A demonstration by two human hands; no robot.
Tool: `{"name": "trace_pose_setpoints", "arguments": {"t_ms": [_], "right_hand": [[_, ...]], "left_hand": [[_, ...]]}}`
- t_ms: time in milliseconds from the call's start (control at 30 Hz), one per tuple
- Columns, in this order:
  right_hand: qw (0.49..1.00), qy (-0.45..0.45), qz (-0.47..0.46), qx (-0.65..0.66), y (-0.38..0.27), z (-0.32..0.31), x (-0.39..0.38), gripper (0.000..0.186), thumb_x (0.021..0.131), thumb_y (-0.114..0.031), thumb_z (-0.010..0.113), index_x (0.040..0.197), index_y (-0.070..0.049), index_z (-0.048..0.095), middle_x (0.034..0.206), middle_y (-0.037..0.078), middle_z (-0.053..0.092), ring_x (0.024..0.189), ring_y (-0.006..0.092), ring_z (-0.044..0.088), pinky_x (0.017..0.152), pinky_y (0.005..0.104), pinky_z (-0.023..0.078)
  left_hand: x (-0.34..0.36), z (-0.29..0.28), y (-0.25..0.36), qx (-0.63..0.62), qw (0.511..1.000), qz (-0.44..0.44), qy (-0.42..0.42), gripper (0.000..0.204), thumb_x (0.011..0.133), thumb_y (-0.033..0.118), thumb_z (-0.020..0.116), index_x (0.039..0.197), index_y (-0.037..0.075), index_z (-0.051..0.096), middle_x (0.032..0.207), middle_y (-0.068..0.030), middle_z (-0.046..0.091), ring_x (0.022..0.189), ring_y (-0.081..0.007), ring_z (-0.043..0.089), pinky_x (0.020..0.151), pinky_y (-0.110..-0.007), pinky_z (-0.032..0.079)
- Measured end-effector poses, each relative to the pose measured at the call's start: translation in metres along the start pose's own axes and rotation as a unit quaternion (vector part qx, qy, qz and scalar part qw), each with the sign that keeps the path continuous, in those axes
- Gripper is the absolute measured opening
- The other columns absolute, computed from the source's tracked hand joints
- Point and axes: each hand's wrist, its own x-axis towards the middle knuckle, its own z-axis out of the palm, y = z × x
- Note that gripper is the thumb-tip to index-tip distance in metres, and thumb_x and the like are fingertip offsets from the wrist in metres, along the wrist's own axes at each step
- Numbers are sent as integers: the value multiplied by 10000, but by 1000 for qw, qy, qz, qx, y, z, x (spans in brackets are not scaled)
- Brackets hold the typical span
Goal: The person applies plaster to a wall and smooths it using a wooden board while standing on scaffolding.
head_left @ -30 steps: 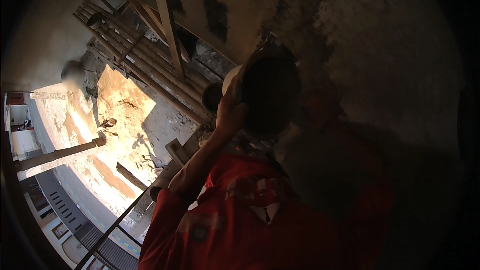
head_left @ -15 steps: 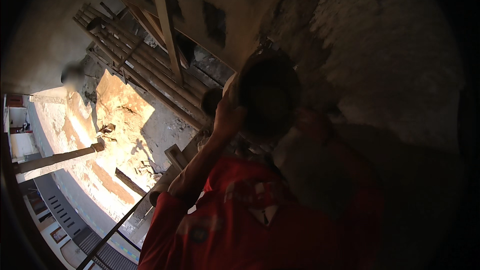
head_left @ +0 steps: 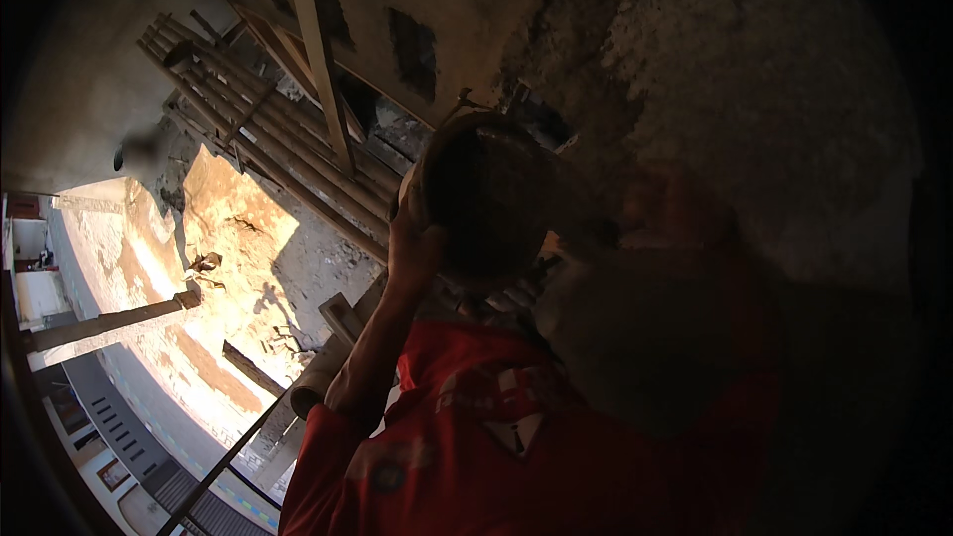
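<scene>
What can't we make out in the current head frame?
All head view:
- Contents of the bucket: lost in the deep shadow inside it.
- Right hand: blurred and dark; cannot tell whether it holds anything.
- Left hand: part of its grip is hidden behind the bucket wall.
- Red shirt: cut off by the lower edge.
- Dark shape at left: too blurred to identify.

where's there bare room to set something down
Barest: the grey shaded ground between the sunlit patch and the poles, though speckled. Crowded: around the left hand gripping the round container. The right side is too dark to judge.
</scene>
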Motion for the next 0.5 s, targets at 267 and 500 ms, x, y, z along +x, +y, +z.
{"name": "trace_pose_setpoints", "arguments": {"t_ms": [267,500], "right_hand": [[900,-6,354,-254,42,-67,-53,415,878,-341,608,1181,-60,565,1167,160,590,1027,322,590,984,409,423],[934,-124,314,119,-56,26,-12,331,864,-258,575,1167,-127,595,1134,135,586,1036,303,572,898,431,467]], "left_hand": [[-5,5,1,50,997,-51,-8,662,672,27,464,1331,-23,432,1216,-112,564,1112,-178,531,946,-308,438],[5,31,-16,172,984,5,-55,766,657,50,512,1408,95,370,1213,-196,585,1168,-300,552,960,-371,440]]}}
